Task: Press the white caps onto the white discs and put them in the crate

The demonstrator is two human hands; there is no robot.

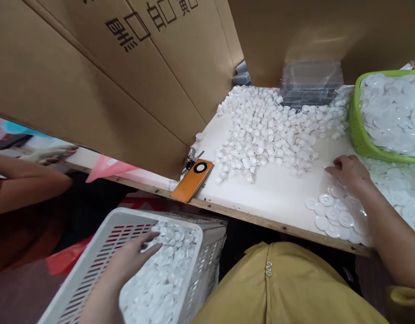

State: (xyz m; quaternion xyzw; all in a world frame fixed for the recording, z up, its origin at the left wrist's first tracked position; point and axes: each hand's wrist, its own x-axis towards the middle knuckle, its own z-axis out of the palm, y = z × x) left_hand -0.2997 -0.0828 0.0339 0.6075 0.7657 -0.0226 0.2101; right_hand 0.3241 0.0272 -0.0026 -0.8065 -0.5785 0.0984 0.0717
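My left hand [135,258] hovers over the white basket [198,252], its thumb and fingers apart with nothing between them. Below it, the basket holds many small white plastic pieces [160,274], some of them round caps. On the white tabletop, my right hand [351,173] has its fingers bent and drawn together, pointing left. Whether a small piece sits at its fingertips cannot be made out. Close under that wrist lie flat white plastic discs [332,216]. To the hand's left spreads a heap of small white cap-like pieces [268,130].
A green basket [354,121] full of white discs stands at the right, with more discs [396,184] before it. An orange phone [192,182] lies at the table edge. Cardboard panels [126,90] wall off the left and back. Another person's arm [28,180] shows at far left.
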